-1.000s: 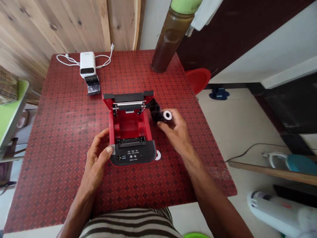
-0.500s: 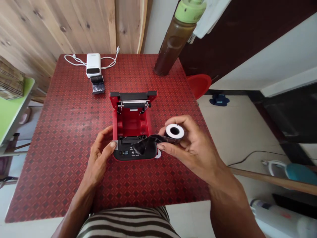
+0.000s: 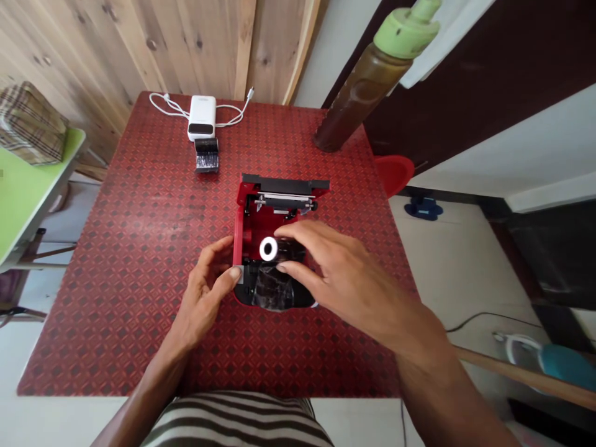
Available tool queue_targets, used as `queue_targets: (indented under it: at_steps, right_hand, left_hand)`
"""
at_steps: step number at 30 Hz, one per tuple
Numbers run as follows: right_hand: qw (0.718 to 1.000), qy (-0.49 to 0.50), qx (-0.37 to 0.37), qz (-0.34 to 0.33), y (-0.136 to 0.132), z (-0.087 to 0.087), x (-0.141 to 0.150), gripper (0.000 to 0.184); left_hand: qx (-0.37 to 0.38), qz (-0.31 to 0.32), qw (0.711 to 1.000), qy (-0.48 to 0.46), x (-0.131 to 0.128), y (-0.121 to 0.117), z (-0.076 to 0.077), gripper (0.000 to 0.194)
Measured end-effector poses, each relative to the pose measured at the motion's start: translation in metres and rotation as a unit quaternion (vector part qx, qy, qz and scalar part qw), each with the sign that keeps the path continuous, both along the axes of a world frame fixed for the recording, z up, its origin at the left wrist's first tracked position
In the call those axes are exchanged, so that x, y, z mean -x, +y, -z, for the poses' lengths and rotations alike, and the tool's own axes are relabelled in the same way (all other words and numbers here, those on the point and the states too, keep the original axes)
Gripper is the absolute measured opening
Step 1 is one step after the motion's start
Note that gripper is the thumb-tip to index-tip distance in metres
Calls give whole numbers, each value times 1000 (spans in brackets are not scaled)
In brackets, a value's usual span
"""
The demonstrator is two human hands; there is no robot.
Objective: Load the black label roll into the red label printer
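Note:
A small red and black printer (image 3: 239, 239) sits on the table with its lid (image 3: 284, 185) raised. My left hand (image 3: 205, 288) grips the printer's left side, thumb on the front corner and fingers along the outer wall. Between the thumb and fingers of my right hand (image 3: 335, 264) is a paper roll (image 3: 269, 249), black outside with a white end and a dark hollow core. It is over the printer's red bay, its end facing left. A loose black strip (image 3: 274, 288) from the roll hangs across the front panel. My right hand hides the roll's far end and part of the bay.
A white power bank (image 3: 202, 115) with a cable lies at the back left, a crumpled black piece (image 3: 207, 155) before it. A tall brown bottle (image 3: 363, 93) with a green cap stands at the back right. A red stool (image 3: 395, 174) is beyond the table's right edge.
My right hand has carried the paper roll left from beside the printer to over its bay, turning the white end leftward. My left hand keeps its hold on the printer. The view has shifted.

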State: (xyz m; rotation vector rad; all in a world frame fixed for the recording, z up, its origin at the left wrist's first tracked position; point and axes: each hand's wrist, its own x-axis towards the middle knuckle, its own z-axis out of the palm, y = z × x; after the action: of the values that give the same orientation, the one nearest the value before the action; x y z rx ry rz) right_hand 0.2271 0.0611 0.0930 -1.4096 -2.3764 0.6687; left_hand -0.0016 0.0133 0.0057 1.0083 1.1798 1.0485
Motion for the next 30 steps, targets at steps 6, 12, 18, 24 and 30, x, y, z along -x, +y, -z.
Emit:
queue_targets:
  at_steps: [6, 12, 18, 24, 30]
  right_hand:
    - [986, -161, -44, 3, 8, 13, 32, 17]
    - [986, -167, -24, 0, 12, 16, 33, 20]
    - [970, -225, -79, -49, 3, 17, 36, 29]
    - [961, -268, -40, -57, 13, 5, 45, 35]
    - [959, -275, 33, -52, 36, 13, 50, 36]
  left_hand:
    - [7, 4, 1000, -5, 1, 0, -1, 59]
    - [18, 3, 1000, -5, 0, -1, -2, 61]
    - [18, 2, 1000, -6, 0, -1, -4, 60]
    - [22, -1, 1000, -5, 0, -1, -4, 59]
    - [23, 1, 1000, -2, -1, -1, -5, 59]
